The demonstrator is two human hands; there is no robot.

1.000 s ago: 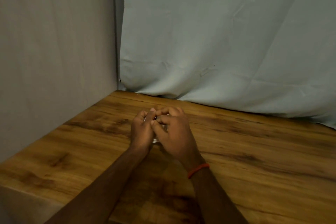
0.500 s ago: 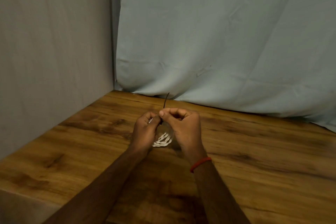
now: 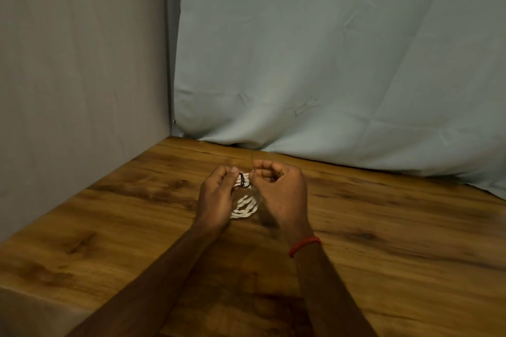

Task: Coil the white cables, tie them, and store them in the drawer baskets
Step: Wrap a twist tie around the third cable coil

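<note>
Over the table [image 3: 410,227], left hand [image 3: 216,197] grips the partly hidden white cable coil [image 3: 245,208], right hand [image 3: 282,194] pinches its dark tie [image 3: 243,183].

Before me a brown wood-grain counter [image 3: 397,241] runs back to a wrinkled pale blue cloth curtain [image 3: 328,63]. A plain grey wall [image 3: 82,90] closes my left side. The light is dim.

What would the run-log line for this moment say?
stage: tying coil | left hand: holds white cable coil | right hand: pinches dark tie wrapped round coil | baskets: not in view
</note>
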